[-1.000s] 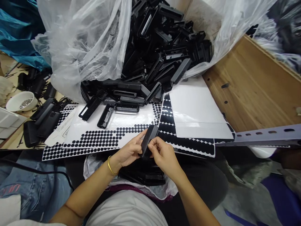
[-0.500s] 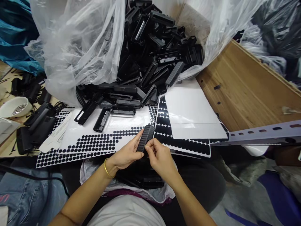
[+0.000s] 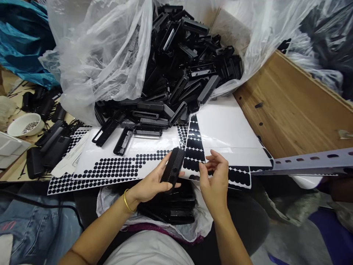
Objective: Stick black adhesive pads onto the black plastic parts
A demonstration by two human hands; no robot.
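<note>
right hand [image 3: 215, 180] has drawn away from the part [image 3: 174, 166], fingers loosely parted, stickers [image 3: 193, 153] beside it; left hand [image 3: 151, 186] clasps the part.

- The left hand [image 3: 154, 184] holds a black part [image 3: 174, 165] by the right end of the dot sheet [image 3: 116, 167].
- The right hand [image 3: 216, 180] is to the right of the dot sheet, apart from the black part. Its fingers are bent, and I can't tell if they pinch something small.
- A big black pile [image 3: 187, 62] sits behind the dot sheet.
- A white bowl [image 3: 16, 127] with shiny bits [image 3: 31, 126] is left of the dot sheet.
- A brown board [image 3: 300, 106] is well right of the dot sheet.
</note>
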